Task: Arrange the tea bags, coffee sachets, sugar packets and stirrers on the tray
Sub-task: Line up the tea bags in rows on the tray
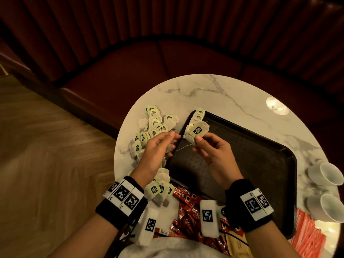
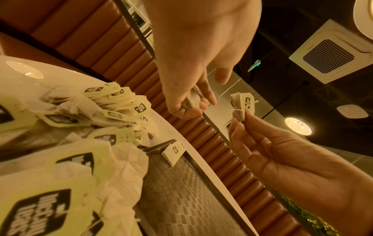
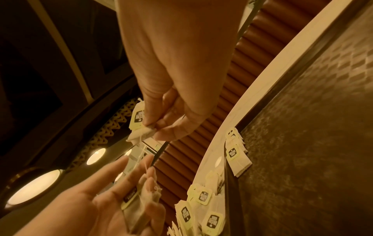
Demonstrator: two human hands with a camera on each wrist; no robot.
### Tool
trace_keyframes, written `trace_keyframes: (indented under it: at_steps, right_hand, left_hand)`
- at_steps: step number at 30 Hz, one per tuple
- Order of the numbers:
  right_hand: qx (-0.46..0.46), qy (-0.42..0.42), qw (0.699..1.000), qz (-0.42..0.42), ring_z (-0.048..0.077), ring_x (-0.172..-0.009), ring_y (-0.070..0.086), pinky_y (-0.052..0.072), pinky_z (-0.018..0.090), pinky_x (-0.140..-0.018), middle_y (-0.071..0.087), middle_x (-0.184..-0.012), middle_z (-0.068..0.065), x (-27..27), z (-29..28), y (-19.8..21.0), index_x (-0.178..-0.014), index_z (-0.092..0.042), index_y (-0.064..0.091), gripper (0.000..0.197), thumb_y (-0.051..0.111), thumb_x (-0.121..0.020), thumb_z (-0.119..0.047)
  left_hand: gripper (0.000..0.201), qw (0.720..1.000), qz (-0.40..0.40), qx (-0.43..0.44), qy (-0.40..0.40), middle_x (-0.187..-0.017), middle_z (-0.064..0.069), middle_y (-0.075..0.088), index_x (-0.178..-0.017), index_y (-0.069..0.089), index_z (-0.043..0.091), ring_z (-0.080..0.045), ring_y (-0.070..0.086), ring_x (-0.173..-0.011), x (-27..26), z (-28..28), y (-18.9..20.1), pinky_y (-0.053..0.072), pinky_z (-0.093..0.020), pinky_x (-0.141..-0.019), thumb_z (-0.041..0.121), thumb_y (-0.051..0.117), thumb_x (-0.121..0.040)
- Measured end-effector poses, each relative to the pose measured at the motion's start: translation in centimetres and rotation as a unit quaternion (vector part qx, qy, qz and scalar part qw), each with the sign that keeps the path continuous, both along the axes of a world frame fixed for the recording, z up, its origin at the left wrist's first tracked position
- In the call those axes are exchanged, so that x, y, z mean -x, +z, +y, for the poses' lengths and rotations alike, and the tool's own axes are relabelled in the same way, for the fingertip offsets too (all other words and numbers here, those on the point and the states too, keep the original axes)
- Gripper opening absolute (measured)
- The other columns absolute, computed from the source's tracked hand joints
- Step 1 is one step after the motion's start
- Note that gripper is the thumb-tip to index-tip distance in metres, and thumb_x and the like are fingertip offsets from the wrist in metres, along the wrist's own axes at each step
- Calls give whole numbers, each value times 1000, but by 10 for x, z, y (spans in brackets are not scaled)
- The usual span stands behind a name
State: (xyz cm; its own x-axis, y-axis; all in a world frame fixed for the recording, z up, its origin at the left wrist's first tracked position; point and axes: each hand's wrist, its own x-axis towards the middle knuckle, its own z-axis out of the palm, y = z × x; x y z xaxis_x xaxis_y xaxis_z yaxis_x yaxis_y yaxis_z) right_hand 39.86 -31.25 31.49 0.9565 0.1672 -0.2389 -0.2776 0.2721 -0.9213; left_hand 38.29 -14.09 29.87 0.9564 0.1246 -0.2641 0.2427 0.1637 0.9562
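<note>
My right hand (image 1: 197, 143) pinches a tea bag (image 1: 198, 130) with a pale green tag above the left edge of the black tray (image 1: 260, 164); the same tea bag (image 3: 139, 126) shows in the right wrist view. My left hand (image 1: 172, 140) hovers just left of it with its fingers curled round another tea bag (image 2: 191, 101). A thin string (image 1: 183, 147) runs between the two hands. Several tea bags (image 1: 197, 116) lie in a row in the tray's far left corner. A loose pile of tea bags (image 1: 154, 125) covers the marble table left of the tray.
Red coffee sachets (image 1: 188, 207) lie on the near edge of the round marble table (image 1: 214, 90). Red-and-white packets (image 1: 309, 235) are heaped at the near right, and two white cups (image 1: 324, 174) stand at the right edge. A dark red bench curves behind the table.
</note>
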Motion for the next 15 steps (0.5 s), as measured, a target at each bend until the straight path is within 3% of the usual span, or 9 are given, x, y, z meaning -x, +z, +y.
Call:
trace_keyframes:
  at_steps: [2,4,8,11,15]
  right_hand:
    - [-6,-9,1000,-2,12,-85,67,56,22,-78,73,-90,0,-2,-2,1,-86,-20,78,11,68,-81,-15]
    - [-22,-21,1000,-1,12,-85,68,57,22,-76,74,-91,2,-4,-4,3,-90,-13,75,12,68,-80,-14]
    - [-46,-27,999,1,13,-83,69,57,22,-74,74,-94,4,-5,-7,9,-96,-7,70,17,67,-79,-13]
    - [-38,-25,999,4,14,-87,69,57,23,-74,74,-98,6,-6,-8,9,-96,-9,71,18,67,-80,-14]
    - [-23,-2,1000,10,16,-87,69,56,22,-74,74,-97,7,-4,-7,7,-98,-9,72,16,68,-82,-11]
  left_hand:
    - [27,1000,-3,7,2,-97,3,67,-91,73,24,-7,58,-83,1,1,-3,48,-29,-72,31,48,-99]
    - [29,1000,1,10,6,-96,1,67,-91,73,22,-9,57,-82,1,2,-5,49,-29,-72,31,46,-101]
    - [29,999,20,-28,29,-86,2,63,-89,72,19,-9,58,-82,1,4,-10,48,-28,-74,25,47,-101]
    - [26,998,15,-46,44,-82,7,64,-86,73,20,0,58,-79,0,5,-12,43,-21,-74,22,51,-99]
    - [22,999,-19,-36,13,-84,14,67,-98,73,18,3,60,-81,1,2,2,47,-23,-81,31,56,-96]
